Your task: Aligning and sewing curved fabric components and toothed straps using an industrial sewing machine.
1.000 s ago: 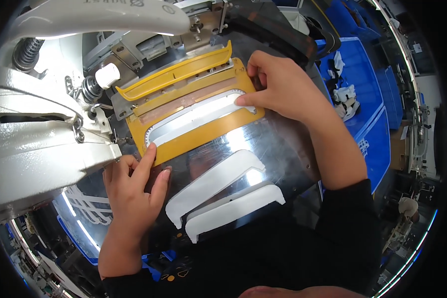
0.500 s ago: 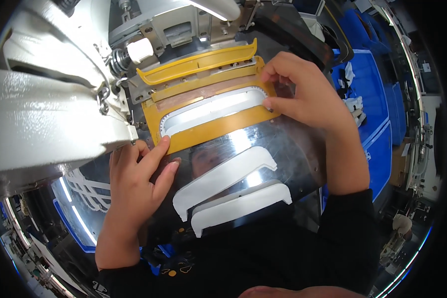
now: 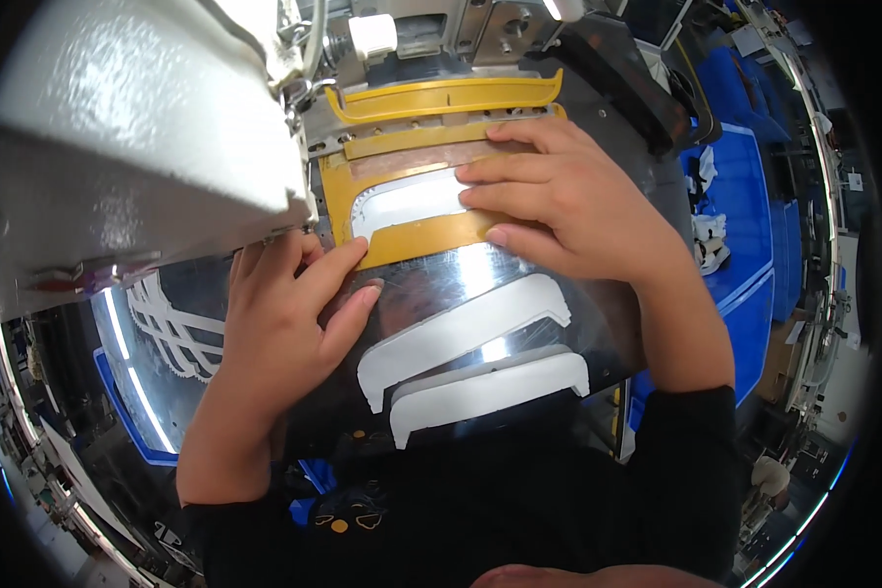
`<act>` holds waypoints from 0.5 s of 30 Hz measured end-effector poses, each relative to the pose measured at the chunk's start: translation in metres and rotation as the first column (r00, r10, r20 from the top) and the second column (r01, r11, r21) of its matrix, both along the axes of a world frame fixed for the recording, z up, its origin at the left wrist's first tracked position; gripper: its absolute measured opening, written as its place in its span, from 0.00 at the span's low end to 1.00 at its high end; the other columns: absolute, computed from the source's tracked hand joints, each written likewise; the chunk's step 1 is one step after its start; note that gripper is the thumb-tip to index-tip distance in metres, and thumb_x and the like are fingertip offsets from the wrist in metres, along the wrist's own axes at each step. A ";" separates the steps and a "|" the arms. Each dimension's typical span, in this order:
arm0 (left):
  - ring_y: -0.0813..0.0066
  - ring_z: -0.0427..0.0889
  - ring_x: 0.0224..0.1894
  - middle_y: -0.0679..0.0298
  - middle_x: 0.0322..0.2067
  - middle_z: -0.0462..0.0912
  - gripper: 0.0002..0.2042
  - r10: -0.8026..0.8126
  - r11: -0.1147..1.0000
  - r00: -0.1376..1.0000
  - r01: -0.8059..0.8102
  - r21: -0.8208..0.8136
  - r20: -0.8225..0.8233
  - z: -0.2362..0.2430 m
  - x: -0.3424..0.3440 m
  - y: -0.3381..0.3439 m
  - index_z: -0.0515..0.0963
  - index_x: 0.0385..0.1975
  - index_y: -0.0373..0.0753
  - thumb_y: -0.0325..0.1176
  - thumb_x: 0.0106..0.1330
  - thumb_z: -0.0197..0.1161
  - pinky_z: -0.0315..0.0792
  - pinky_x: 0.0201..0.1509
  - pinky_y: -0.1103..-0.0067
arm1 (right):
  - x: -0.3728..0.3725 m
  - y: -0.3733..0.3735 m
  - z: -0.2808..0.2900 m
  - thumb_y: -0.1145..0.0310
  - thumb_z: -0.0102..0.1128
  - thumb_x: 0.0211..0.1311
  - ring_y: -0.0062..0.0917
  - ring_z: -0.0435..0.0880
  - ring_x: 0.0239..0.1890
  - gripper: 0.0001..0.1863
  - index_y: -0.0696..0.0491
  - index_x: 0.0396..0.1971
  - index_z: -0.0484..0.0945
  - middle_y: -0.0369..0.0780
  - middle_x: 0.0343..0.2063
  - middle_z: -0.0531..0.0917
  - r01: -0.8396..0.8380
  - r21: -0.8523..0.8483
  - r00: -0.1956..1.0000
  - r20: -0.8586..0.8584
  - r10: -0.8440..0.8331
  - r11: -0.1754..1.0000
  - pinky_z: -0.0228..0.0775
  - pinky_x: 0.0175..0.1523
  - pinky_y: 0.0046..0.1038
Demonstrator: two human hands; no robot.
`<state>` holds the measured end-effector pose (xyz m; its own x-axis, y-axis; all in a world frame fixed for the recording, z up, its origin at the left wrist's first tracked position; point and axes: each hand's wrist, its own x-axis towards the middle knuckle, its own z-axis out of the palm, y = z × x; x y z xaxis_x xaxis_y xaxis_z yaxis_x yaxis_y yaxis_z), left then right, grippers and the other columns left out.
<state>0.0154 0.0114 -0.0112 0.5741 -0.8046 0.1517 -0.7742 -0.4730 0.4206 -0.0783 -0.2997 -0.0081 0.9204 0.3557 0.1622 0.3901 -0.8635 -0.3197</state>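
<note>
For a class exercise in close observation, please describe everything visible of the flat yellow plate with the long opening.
The flat yellow plate with the long opening looks like smooth, hard plastic. The opening's left end is rounded, and smooth white material shows inside it. A pinkish-brown band runs along the far side. The plate lies on the shiny dark tabletop, slightly skewed. The left hand touches its near left corner; the right hand lies over its right part, hiding that end.

Left grip point(image 3: 299, 304), index finger point(image 3: 334, 271) extended, right grip point(image 3: 573, 201) palm-down, fingers point(image 3: 510, 171) spread
</note>
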 end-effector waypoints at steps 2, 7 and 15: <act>0.56 0.78 0.45 0.59 0.39 0.79 0.16 -0.007 1.000 0.997 0.007 0.003 -0.076 0.007 -0.009 0.001 0.87 0.45 0.37 0.35 0.59 0.77 0.73 0.54 0.65 | 0.001 0.001 0.001 0.57 0.69 0.71 0.38 0.75 0.71 0.16 0.49 0.50 0.90 0.34 0.58 0.89 0.017 -0.051 1.000 0.017 -0.016 0.999 0.64 0.77 0.46; 0.55 0.77 0.41 0.58 0.35 0.79 0.13 -0.181 0.973 0.947 0.213 0.094 -0.267 0.016 -0.024 0.000 0.78 0.31 0.41 0.35 0.57 0.79 0.70 0.48 0.64 | -0.005 0.001 -0.006 0.54 0.71 0.69 0.39 0.76 0.70 0.17 0.49 0.50 0.89 0.36 0.57 0.88 0.024 -0.030 0.996 0.081 -0.022 0.999 0.64 0.76 0.46; 0.56 0.77 0.41 0.60 0.34 0.79 0.10 -0.185 0.982 0.959 0.175 -0.067 -0.212 0.001 -0.024 -0.002 0.79 0.31 0.40 0.32 0.62 0.76 0.69 0.49 0.65 | -0.015 0.016 -0.001 0.54 0.72 0.68 0.42 0.77 0.69 0.20 0.49 0.53 0.88 0.40 0.56 0.87 -0.051 0.196 0.996 0.080 0.036 0.979 0.69 0.73 0.46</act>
<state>-0.0091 0.0092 -0.0102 0.4434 -0.8928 0.0796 -0.7327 -0.3099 0.6060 -0.0937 -0.2838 -0.0094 0.8870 0.3493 0.3021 0.4558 -0.7678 -0.4504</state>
